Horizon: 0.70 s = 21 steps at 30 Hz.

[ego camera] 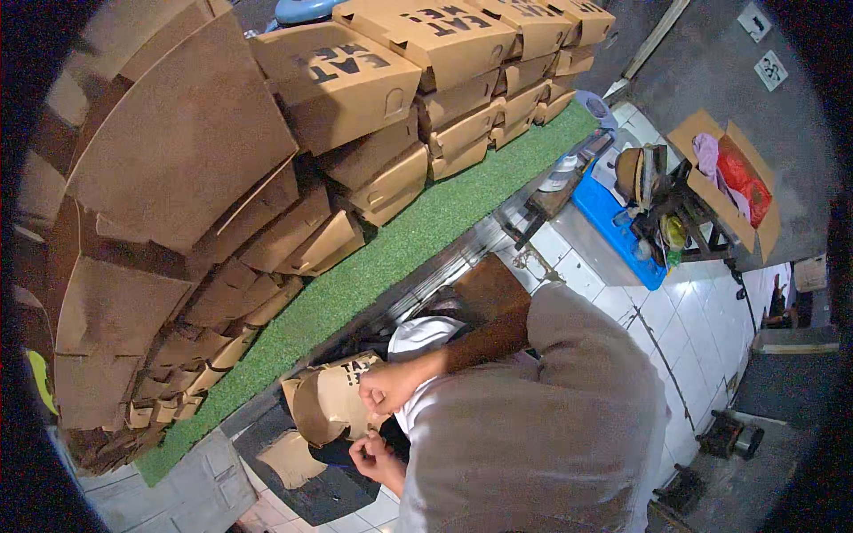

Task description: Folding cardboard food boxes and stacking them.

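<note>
A brown cardboard box (pixel 336 400) with black printed writing lies partly folded before me, its curved flap raised at the left. My right hand (pixel 386 390) is over its printed panel with the fingers curled; whether they grip the cardboard is unclear. Just below, my left hand (pixel 376 460) pinches the box's near edge with thumb and fingers. Under the box, a loose piece of cardboard (pixel 291 460) rests on a black surface (pixel 340 496). My grey clothing hides part of the area beside the hands.
Stacked cardboard boxes (pixel 360 73) line a green turf-like strip (pixel 400 260) beyond my hands. Further right are a blue tray (pixel 616 223) with assorted items and an open carton (pixel 766 193) holding red and pink things. White tiles (pixel 673 320) cover the floor.
</note>
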Motion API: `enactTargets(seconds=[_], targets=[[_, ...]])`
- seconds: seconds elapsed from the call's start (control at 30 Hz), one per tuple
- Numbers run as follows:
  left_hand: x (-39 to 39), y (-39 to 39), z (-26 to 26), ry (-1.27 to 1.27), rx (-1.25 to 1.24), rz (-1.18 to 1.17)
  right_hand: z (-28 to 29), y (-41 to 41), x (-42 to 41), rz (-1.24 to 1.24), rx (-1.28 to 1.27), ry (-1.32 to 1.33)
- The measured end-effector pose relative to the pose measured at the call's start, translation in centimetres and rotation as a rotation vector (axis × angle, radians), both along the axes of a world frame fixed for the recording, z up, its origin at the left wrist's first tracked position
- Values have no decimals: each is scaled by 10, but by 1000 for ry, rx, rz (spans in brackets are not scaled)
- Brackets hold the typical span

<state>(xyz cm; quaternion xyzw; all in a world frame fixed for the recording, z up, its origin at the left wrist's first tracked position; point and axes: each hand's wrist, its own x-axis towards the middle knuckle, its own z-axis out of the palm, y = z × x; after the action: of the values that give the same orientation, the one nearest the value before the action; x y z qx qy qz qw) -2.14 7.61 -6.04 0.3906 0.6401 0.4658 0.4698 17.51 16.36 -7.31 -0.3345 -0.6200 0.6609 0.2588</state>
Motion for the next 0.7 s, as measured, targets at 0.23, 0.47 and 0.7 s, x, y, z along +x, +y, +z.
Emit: enactTargets(seconds=[0.23, 0.47, 0.7], targets=[[25, 6, 13, -113, -256, 366, 22, -8, -6, -31, 313, -187], [6, -4, -39, -119, 36, 416, 16, -5, -11, 72, 1018, -361], [-51, -3, -36, -949, -600, 318, 7, -6, -37, 1, 461, -126]])
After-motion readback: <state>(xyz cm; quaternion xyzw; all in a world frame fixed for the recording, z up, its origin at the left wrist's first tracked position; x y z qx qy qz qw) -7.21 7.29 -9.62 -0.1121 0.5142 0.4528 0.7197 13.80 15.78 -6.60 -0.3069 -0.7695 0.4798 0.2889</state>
